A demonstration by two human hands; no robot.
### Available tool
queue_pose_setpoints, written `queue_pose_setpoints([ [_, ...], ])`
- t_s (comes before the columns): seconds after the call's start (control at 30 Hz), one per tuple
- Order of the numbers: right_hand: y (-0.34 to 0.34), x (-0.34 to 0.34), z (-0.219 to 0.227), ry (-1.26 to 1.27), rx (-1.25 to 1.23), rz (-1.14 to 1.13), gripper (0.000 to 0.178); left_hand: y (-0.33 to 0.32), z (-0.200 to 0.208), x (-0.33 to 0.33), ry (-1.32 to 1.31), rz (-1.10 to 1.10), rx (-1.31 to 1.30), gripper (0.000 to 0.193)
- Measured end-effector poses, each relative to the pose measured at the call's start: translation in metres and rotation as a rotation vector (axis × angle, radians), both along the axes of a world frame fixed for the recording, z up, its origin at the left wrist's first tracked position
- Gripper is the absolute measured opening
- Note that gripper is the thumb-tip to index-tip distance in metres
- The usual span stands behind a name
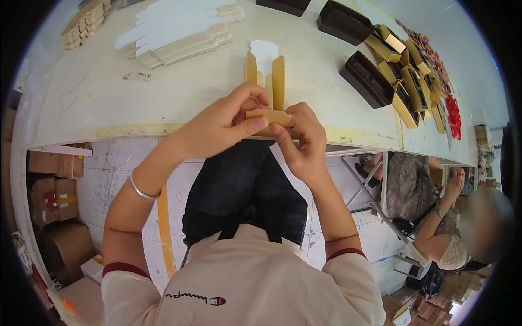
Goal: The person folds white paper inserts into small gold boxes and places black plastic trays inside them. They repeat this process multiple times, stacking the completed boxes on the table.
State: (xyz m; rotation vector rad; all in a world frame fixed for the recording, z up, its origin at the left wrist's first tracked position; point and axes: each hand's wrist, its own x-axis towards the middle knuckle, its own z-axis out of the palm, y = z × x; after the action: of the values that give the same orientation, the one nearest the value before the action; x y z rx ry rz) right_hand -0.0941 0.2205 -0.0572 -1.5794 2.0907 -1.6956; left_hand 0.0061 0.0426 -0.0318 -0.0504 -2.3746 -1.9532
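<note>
At the table's near edge stands a partly folded cardboard box (278, 81), its side walls upright and yellow-brown, with a white flap lying flat at the far end. My left hand (225, 122) pinches the box's near end flap (269, 116) between thumb and fingers. From the other side, my right hand (304, 138) grips the same flap, with its thumb against the front. My fingers cover part of the box's near corners.
Flat white box blanks (182, 32) lie stacked at the far left, near a pile of small tan pieces (87, 24). Dark brown trays (367, 80) and a heap of yellow-brown boxes (408, 70) are at right, beside red trimming (453, 118). Another person (443, 239) sits right.
</note>
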Motion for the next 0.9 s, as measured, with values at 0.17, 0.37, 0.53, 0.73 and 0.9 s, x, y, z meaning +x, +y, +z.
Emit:
queue_pose_setpoints([
  [0.17,-0.005,0.012,0.008,-0.09,-0.036,-0.109,0.023,0.016,-0.006,-0.001,0.182,0.21,-0.086,0.027],
  [0.37,-0.003,0.004,0.014,0.687,0.084,-0.175,0.021,0.031,-0.01,0.007,0.339,0.329,-0.513,0.013],
  [0.53,-0.004,0.002,0.033,0.516,0.555,-0.032,0.013,0.026,-0.005,0.005,0.255,0.234,-0.725,0.019],
  [0.73,0.001,-0.038,0.045,0.307,0.451,0.184,0.024,-0.015,0.024,-0.006,0.016,-0.114,-0.755,0.017],
  [0.9,0.011,-0.069,0.036,0.641,0.401,-0.038,0.011,-0.02,0.033,-0.001,0.387,0.101,-1.144,0.023],
])
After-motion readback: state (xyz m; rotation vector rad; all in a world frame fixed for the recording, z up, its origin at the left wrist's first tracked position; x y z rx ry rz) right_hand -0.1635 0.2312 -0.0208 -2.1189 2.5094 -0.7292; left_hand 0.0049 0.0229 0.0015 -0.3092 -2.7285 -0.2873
